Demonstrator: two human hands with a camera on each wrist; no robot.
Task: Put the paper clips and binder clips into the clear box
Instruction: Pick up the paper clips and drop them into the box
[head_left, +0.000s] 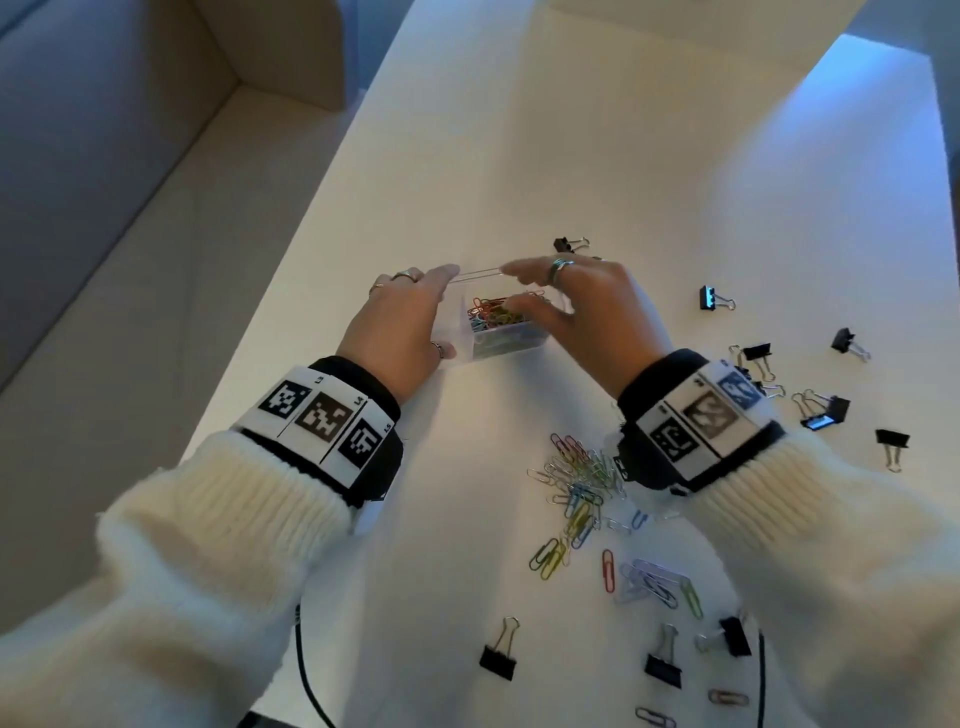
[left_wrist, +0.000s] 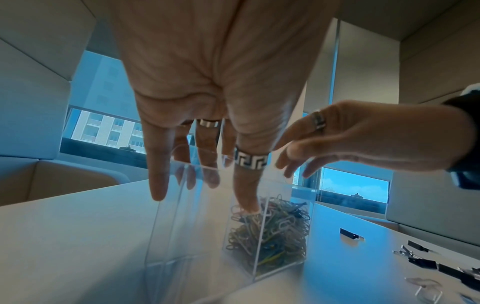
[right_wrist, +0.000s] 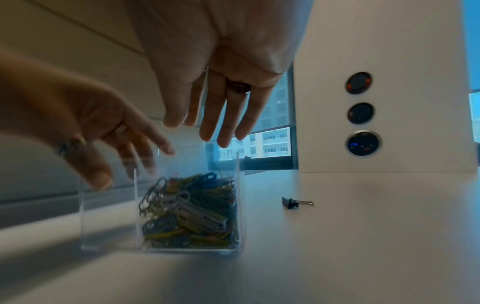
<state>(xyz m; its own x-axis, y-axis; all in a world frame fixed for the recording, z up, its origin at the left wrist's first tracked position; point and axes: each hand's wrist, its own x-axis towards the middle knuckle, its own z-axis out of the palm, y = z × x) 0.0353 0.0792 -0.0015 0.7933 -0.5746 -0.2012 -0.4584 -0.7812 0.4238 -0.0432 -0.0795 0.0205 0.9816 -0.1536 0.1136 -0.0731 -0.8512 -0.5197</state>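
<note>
The clear box (head_left: 463, 332) (left_wrist: 197, 216) (right_wrist: 109, 216) stands mid-table with two compartments. Its right one is heaped with coloured paper clips (head_left: 493, 312) (left_wrist: 272, 232) (right_wrist: 189, 211). My left hand (head_left: 448, 312) (left_wrist: 218, 193) holds the box's left end, thumb on the near wall and straight fingers down behind the far wall. Just above the filled compartment hovers my right hand (head_left: 517, 288) (right_wrist: 197, 129), fingers straight and empty. Loose paper clips (head_left: 576, 483) lie near my right wrist. Black binder clips (head_left: 826, 410) (right_wrist: 293, 203) are scattered to the right and in front.
The white table (head_left: 519, 130) ends at a left edge beside a beige bench (head_left: 104, 234). Two thin black cables (head_left: 306, 670) run off the near edge. More binder clips (head_left: 498, 657) and paper clips (head_left: 649, 579) lie close to me. A wall panel with three round dials (right_wrist: 361, 113) stands behind.
</note>
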